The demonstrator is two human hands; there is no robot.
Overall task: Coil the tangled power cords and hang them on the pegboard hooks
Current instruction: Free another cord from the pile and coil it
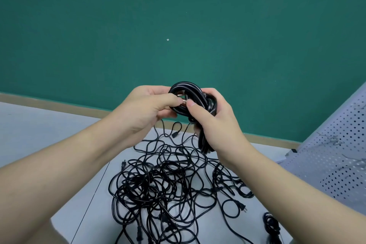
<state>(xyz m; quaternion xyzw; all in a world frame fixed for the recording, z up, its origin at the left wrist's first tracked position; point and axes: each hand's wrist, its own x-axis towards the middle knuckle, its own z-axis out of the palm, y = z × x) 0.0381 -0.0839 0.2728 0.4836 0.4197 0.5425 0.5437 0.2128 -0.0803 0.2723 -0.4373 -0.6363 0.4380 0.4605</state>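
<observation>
Both hands up at chest height, working one coiled cord [193, 101]. It sits at frame centre, in front of the green wall [178, 16].

Right hand [213, 123]: fingers wrapped round the coil's right side and lower bundle, thumb laid across the front. Firm grip. The tail of the coil hangs out below the palm toward 6 o'clock.

Left hand [144, 109]: thumb and forefinger pinched together on the coil's left edge, right at a small copper-coloured bit [180, 96] inside the loop. Looks like plug metal, too small to confirm. Other fingers curled underneath.

Tangled cords [164, 190]: black pile on the grey floor [39, 125], at 6 o'clock from the hands, well apart from the held coil. Several plug ends stick out; one plug [242, 207] with prongs lies at the pile's 4 o'clock edge, another connector [175, 133] at its 12 o'clock edge.

Small separate coil [272, 224] on the floor at 5 o'clock, near the bottom edge, partly behind the right forearm.

Pegboard [336, 154]: white perforated panel at 3 o'clock, leaning. Metal hooks [332, 140] on it, blurry. Can't make out any cord on them.
</observation>
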